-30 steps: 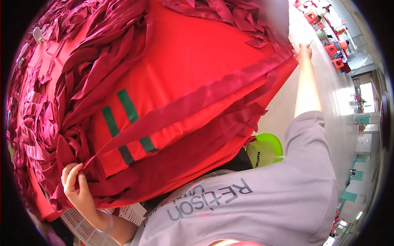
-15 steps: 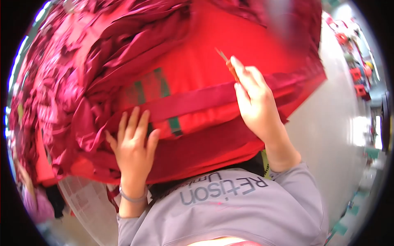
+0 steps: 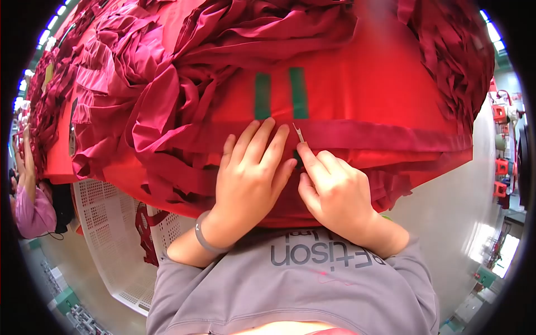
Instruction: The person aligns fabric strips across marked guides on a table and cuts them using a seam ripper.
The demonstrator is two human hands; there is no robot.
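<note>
A long dark red fabric strip (image 3: 385, 135) lies flat across the bright red cloth (image 3: 357, 84) on the table. My left hand (image 3: 248, 173) rests palm down on the strip, fingers spread. Close to its right, my right hand (image 3: 338, 190) grips a small seam ripper (image 3: 300, 134), its forked tip over the strip. Two green tape marks, one on the left (image 3: 262, 95) and one on the right (image 3: 299, 92), sit just beyond the strip.
Heaps of dark red strips (image 3: 151, 78) cover the table's left, with more (image 3: 452, 72) at the right. A white perforated basket (image 3: 106, 245) stands below the table edge at left. Another person in pink (image 3: 34, 212) is at the far left.
My right hand has come from the strip's far right end to beside my left hand, with the seam ripper now showing. My left hand has opened flat on the strip. The view has turned.
</note>
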